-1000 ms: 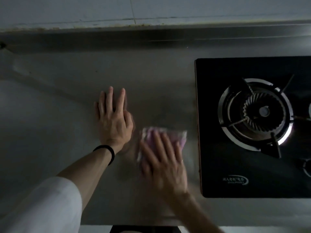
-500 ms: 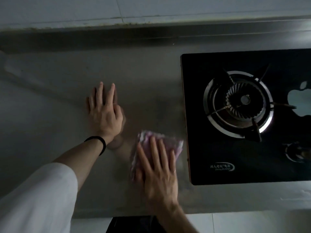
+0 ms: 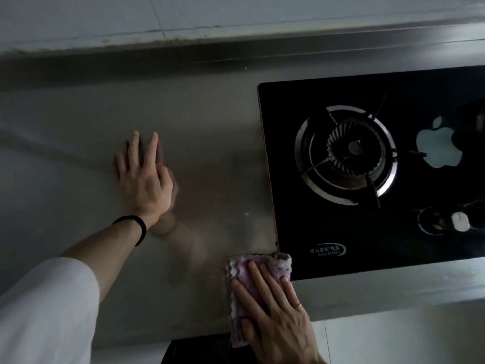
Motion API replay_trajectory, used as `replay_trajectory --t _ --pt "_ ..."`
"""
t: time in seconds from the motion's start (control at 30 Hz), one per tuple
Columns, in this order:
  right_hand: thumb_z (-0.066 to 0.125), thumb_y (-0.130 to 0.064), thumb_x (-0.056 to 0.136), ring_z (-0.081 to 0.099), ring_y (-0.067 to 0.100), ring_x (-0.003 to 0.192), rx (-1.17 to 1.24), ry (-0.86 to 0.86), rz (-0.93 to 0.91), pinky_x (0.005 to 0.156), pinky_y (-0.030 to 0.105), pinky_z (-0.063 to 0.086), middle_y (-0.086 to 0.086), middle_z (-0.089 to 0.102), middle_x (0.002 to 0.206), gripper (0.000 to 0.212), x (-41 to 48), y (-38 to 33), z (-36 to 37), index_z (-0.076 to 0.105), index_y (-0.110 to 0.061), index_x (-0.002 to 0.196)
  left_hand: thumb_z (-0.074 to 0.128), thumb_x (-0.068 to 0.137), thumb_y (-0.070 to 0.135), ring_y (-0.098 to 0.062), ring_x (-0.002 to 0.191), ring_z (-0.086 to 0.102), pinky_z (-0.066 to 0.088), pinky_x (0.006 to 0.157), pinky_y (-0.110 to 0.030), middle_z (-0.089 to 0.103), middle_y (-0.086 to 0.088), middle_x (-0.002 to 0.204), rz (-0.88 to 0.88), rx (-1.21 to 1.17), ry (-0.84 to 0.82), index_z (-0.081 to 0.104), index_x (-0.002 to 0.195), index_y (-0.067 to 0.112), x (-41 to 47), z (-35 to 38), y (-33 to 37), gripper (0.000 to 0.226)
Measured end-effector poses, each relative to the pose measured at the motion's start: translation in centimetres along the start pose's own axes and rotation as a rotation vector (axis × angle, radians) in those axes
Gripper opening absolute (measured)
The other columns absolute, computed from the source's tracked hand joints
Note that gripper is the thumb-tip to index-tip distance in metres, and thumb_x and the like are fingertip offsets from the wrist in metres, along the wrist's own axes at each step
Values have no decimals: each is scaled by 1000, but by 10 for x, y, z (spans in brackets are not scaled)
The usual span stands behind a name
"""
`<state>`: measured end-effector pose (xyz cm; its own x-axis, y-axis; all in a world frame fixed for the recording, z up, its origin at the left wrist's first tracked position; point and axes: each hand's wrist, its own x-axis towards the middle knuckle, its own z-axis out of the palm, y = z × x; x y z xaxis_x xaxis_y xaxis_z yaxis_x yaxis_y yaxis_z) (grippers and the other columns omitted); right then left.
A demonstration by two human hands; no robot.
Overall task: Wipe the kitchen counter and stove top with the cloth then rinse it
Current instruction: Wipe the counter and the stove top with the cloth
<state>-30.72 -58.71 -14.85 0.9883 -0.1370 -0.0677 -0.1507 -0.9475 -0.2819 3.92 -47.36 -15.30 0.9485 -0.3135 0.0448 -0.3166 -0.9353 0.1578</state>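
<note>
Cloth (image 3: 244,269) now nearer counter (image 3: 210,127) front edge

**Dim kitchen, brightest at the back wall**

The view is dark and low in contrast, lightest along the pale tiled wall (image 3: 236,14) at the top. The glossy black glass stove top (image 3: 367,245) mirrors a bright apple-shaped patch. The dull grey steel counter (image 3: 210,127) carries a smeared reflection beside the left hand (image 3: 143,177). Straight edges bow toward the corners, and detail is soft.
</note>
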Motion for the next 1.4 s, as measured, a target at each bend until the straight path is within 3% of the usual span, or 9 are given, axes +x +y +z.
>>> replay_trajectory --t 0.1,0.23,0.4,0.57,0.67,0.9,1.03,1.23,1.4 --pt "59 -49 87 33 19 155 28 -4 4 121 42 30 4 32 169 75 5 0 2 40 -36 158 44 92 24 -41 152 29 20 126 -56 26 -11 170 9 5 11 33 161 27 0 1 -2 69" --pt "57 -49 93 19 26 159 35 -28 -51 129 46 12 8 17 173 76 53 8 -2 30 -31 162 45 94 22 -41 153 28 20 126 -56 26 -11 170 4 3 14 33 161 27 1 2 -2 68" --pt "51 -46 98 18 30 159 28 28 69 129 50 11 12 20 171 67 162 24 -19 36 -28 161 47 94 20 -41 152 29 19 127 -55 26 -12 170 3 -15 22 35 160 25 0 2 -2 68" --pt "43 -45 101 2 27 161 -11 -28 154 129 50 0 10 6 174 68 219 30 -28 24 -28 165 37 93 26 -41 153 27 19 126 -56 26 -12 170 26 -4 19 33 161 25 1 3 -3 68" --pt "41 -45 102 0 27 161 -4 -35 161 129 51 2 10 5 174 70 195 20 -26 20 -25 165 36 92 28 -41 153 28 20 126 -56 26 -12 170 18 2 16 33 161 26 1 3 -3 69" --pt "56 -45 92 29 26 156 2 -37 105 126 44 20 8 24 171 71 45 -8 -12 40 -27 159 36 91 28 -40 153 28 21 125 -57 24 -11 171 13 18 -12 30 161 28 3 4 -5 71" --pt "53 -49 90 37 27 152 -8 -111 141 121 43 27 10 30 168 69 30 -17 -13 46 -28 156 35 90 29 -40 155 25 20 126 -56 23 -10 171 9 13 -24 28 162 29 2 5 -8 72" --pt "57 -47 92 17 30 159 21 -32 79 126 50 17 12 21 171 74 133 14 -20 37 -26 160 34 92 29 -39 156 23 17 127 -54 20 -9 172 32 35 -10 26 163 29 2 9 -11 72" --pt "45 -48 97 6 29 161 -19 -17 91 129 48 3 12 10 173 75 261 51 -37 24 -23 165 33 94 28 -38 156 23 19 126 -53 21 -8 172 27 25 21 27 163 30 2 12 -12 69"
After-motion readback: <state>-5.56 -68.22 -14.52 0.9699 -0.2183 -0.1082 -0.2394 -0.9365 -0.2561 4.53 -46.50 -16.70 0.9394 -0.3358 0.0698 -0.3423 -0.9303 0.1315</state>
